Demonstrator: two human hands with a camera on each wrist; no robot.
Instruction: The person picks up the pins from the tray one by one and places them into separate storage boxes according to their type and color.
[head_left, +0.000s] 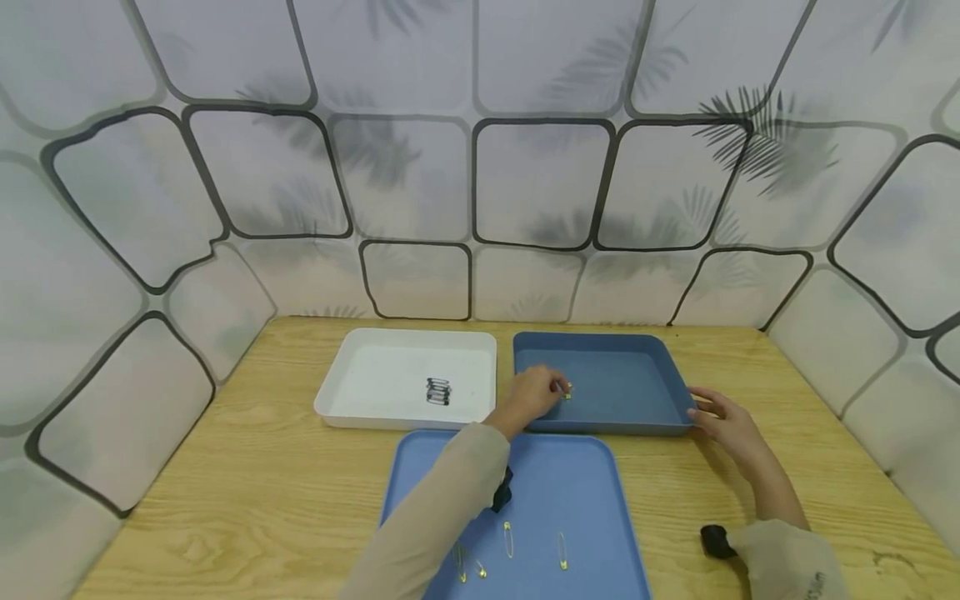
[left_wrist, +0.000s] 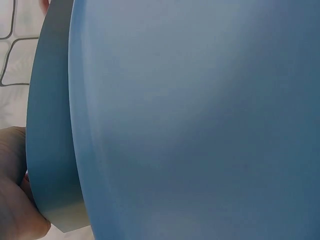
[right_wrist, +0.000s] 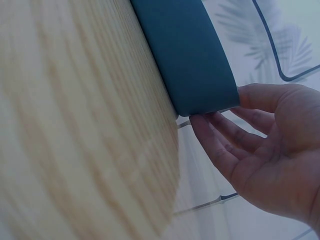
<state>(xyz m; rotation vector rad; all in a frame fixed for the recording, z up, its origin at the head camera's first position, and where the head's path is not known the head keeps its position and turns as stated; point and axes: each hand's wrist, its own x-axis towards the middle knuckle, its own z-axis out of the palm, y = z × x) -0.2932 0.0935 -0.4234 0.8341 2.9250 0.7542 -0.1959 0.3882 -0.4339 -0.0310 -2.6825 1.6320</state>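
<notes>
My left hand (head_left: 534, 392) reaches over the near left side of the dark blue tray (head_left: 622, 375), thumb and fingertips together at a small gold safety pin (head_left: 567, 396). The hand hides part of the pin. In the left wrist view that hand (left_wrist: 17, 192) shows beside the tray's wall (left_wrist: 52, 115), the pin out of sight. At the tray's right end, my right hand (head_left: 729, 425) holds the near corner. Close up in the right wrist view, the right hand (right_wrist: 280, 145) has digits at both the rim and the lower edge of the tray wall (right_wrist: 192, 60).
Left of the dark blue tray is a white tray (head_left: 375, 383) with several dark safety pins (head_left: 438, 392) in a row. Nearer, a lighter blue tray (head_left: 585, 475) carries several loose gold safety pins (head_left: 508, 540), partly under the left sleeve (head_left: 450, 500). A patterned cloth wall (head_left: 540, 183) rises behind.
</notes>
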